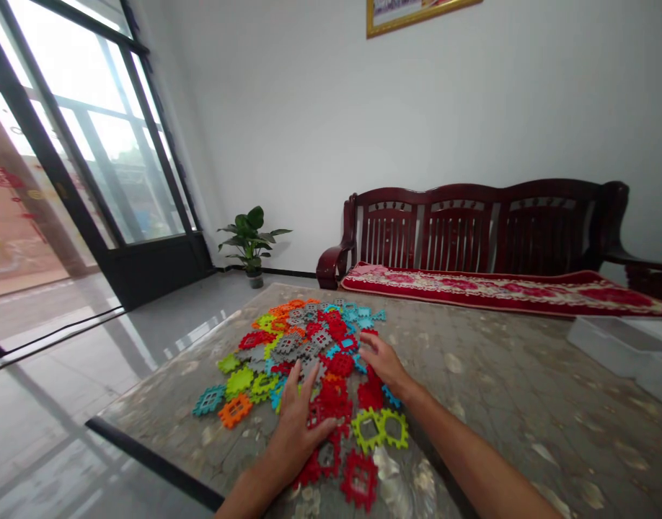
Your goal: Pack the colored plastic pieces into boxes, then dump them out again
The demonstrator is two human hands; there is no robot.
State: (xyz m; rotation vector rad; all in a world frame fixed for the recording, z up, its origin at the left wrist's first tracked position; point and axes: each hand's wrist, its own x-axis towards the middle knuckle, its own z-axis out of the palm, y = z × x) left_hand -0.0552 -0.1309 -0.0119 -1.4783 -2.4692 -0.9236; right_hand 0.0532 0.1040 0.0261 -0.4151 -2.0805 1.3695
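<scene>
A pile of flat, toothed plastic tiles (309,339) in red, grey, blue, green and orange lies spread over the left part of a mottled table (498,389). My left hand (298,422) rests palm down on red tiles (331,404) near the front of the pile, fingers stretched out and apart. Farther in, my right hand (382,360) lies flat over red and blue tiles at the pile's right side, fingers extended. Two joined green tiles (379,427) sit between my forearms. A lone red tile (359,479) lies nearest me.
A clear plastic box (617,344) stands at the table's right edge. Behind the table is a dark wooden bench (487,231) with a red cushion (504,287). A potted plant (251,245) stands by the wall, and glass doors (82,144) are at the left.
</scene>
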